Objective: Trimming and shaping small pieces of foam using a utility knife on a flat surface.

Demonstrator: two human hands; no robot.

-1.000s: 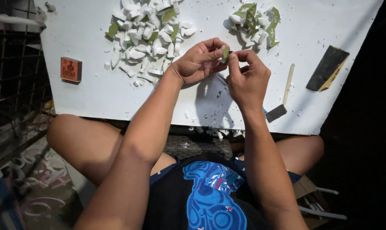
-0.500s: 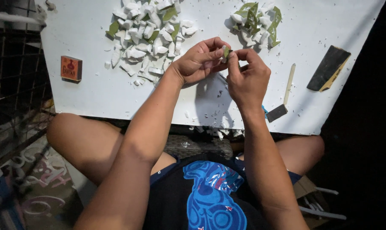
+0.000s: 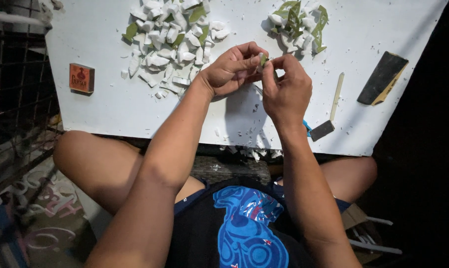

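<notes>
My left hand (image 3: 233,69) and my right hand (image 3: 287,90) meet above a white board (image 3: 105,106). Together their fingertips pinch a small green and white piece (image 3: 262,59); most of it is hidden by my fingers. Just beyond my left hand lies a large pile of white chunks with a few green bits (image 3: 172,34). A smaller pile of green strips and white chunks (image 3: 299,25) lies beyond my right hand.
A small orange box (image 3: 81,78) lies at the board's left. On the right are a thin pale stick (image 3: 337,91), a small dark block (image 3: 322,130) near the front edge and a dark wedge-shaped slab (image 3: 381,78). A wire grid (image 3: 11,99) stands at left.
Both hands stay in the same spot over the board, fingers still working the small piece; only slight finger shifts show.
</notes>
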